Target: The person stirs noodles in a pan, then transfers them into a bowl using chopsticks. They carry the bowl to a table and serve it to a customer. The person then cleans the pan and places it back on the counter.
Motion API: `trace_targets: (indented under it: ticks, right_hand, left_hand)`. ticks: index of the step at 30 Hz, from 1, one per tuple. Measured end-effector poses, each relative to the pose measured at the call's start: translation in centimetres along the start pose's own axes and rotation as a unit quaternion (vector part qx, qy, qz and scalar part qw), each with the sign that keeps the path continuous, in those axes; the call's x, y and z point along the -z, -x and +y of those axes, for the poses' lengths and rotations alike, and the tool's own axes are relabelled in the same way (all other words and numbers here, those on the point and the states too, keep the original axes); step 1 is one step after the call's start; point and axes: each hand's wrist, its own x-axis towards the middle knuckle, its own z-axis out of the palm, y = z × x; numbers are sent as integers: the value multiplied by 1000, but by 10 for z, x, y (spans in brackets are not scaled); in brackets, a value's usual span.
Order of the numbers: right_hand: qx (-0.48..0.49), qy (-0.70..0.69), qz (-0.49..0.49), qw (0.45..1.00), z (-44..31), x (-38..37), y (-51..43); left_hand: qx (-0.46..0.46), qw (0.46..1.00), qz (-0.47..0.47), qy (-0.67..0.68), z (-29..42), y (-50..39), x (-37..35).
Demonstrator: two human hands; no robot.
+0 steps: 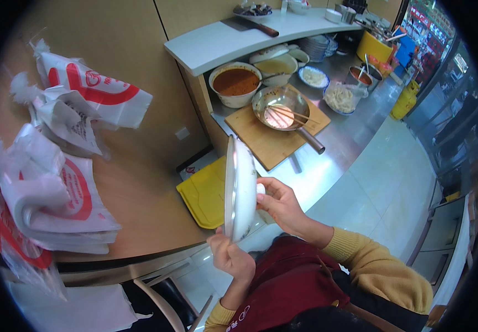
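Observation:
A white enamel pot lid [245,189] with a metal rim is held on edge in front of me. My right hand [282,203] pinches the small white knob [260,190] on its outer face. At the lid's lower edge, my left hand [231,254] grips the rim with its fingers. Beyond the lid, a steel wok [272,99] rests on a wooden cutting board [276,149], with several chopsticks [290,114] lying in it. Behind the wok stands a white basin [232,99] of reddish-brown sauce [236,81], next to another bowl [286,70] of yellowish liquid.
Plastic bags with red print [77,191] hang on the wooden wall [139,186] at left. A yellow bin lid [201,195] is below. A cleaver [255,27] lies on the white shelf [218,41]. Noodle-like food [340,97] and a yellow gas cylinder [404,99] are farther right.

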Motion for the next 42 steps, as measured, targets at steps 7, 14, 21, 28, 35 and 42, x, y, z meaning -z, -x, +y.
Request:
trace_targets:
  ticks: [7,14,21,28,35,42]
  right_hand:
    - [44,325,-24,944,-82,28,-78]
    - [298,653,-100,689,-154,95,-218]
    - [361,671,-154,629,-129,159,-375]
    - [355,670,-128,639,-108,163,-459]
    - [286,702,-157,633,-102,150,-481]
    - [270,719,-160,621,-98,150,-487]
  left_hand:
    - [213,961,-61,168,-9,-5,-51]
    - [383,920,-64,54,-61,23,-76]
    - [467,864,190,-19,-75,79,-100]
    - [474,832,286,-21,-66,109,-146]
    - [469,817,334,-38,-64,104,-152]
    - [467,814,345,-33,-78,84,-155]
